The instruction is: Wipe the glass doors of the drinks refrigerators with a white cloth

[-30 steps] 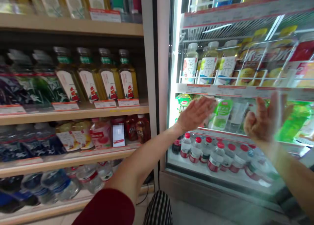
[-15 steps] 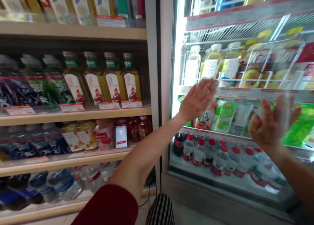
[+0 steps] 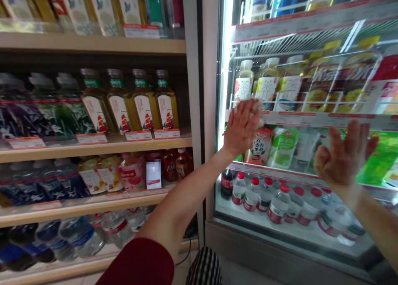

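Note:
My left hand (image 3: 242, 127), at the end of a bare forearm below a dark red sleeve, lies flattened against the glass door (image 3: 230, 218) of a lit drinks cooler. Under its fingertips shows a crumpled whitish cloth (image 3: 257, 107), partly hidden by the fingers. To the right, my right hand (image 3: 343, 152) is raised before the glass with its fingers apart. Nothing shows in it, though glare and haze blur its outline; I cannot tell whether it touches the pane. Behind the left hand stand a red-labelled drink (image 3: 259, 146) and a bottle with a white label (image 3: 244, 84).
Wooden shelves (image 3: 124, 148) of bottled drinks fill the left side. A phone-like white screen (image 3: 153, 174) stands among bottles there. Red-capped water bottles (image 3: 278, 204) line the cooler's bottom. My checked knee (image 3: 203, 268) and a thin cable (image 3: 185, 256) are low down.
My left hand has moved up the glass with the cloth, then slightly left, and its fingers point more upward now. My right hand has stayed nearly in place.

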Demonstrator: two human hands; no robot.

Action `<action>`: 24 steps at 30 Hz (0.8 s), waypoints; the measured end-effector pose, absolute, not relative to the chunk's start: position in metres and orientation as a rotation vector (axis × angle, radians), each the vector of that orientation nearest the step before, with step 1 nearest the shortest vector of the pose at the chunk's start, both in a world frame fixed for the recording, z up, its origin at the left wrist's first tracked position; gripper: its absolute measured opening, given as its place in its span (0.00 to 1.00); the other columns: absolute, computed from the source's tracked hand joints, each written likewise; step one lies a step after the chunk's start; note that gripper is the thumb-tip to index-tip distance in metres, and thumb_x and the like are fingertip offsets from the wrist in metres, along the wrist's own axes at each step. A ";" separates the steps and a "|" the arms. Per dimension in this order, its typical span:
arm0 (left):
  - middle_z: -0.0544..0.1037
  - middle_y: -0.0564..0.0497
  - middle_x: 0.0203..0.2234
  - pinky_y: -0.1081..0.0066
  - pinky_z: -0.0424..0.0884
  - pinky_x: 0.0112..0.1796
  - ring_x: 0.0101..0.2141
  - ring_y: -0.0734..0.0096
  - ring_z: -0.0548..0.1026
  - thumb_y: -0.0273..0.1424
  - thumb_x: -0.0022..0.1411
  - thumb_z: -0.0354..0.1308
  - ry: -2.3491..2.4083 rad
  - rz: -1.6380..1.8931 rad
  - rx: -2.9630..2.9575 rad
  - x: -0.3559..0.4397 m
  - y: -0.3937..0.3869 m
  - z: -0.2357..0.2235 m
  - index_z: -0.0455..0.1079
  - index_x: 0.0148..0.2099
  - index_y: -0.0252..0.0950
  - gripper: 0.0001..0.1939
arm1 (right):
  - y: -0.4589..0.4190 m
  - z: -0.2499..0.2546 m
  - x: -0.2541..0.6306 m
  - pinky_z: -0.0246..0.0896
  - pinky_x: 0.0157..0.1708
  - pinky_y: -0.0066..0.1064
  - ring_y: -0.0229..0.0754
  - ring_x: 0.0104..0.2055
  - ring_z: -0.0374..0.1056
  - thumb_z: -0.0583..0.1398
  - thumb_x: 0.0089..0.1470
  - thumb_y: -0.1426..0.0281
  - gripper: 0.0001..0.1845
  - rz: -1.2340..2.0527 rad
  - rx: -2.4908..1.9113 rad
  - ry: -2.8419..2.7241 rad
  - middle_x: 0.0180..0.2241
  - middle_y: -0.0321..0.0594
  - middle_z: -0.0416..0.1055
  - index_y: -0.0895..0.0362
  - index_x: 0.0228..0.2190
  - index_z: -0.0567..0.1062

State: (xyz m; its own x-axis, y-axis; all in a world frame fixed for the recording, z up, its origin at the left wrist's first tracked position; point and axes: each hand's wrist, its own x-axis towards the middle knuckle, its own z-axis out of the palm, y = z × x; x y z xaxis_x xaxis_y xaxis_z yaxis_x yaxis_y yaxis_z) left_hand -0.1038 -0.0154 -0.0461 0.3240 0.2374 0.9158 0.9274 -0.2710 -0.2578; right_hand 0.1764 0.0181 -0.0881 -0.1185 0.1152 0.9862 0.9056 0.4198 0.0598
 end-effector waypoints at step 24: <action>0.50 0.50 0.64 0.58 0.42 0.63 0.64 0.65 0.40 0.31 0.63 0.47 -0.467 -0.690 -1.981 -0.111 0.001 -0.023 0.51 0.62 0.41 0.26 | 0.004 -0.082 0.168 0.35 0.61 0.54 0.52 0.67 0.36 0.50 0.56 0.67 0.33 -1.034 -0.968 -1.527 0.66 0.40 0.37 0.48 0.62 0.47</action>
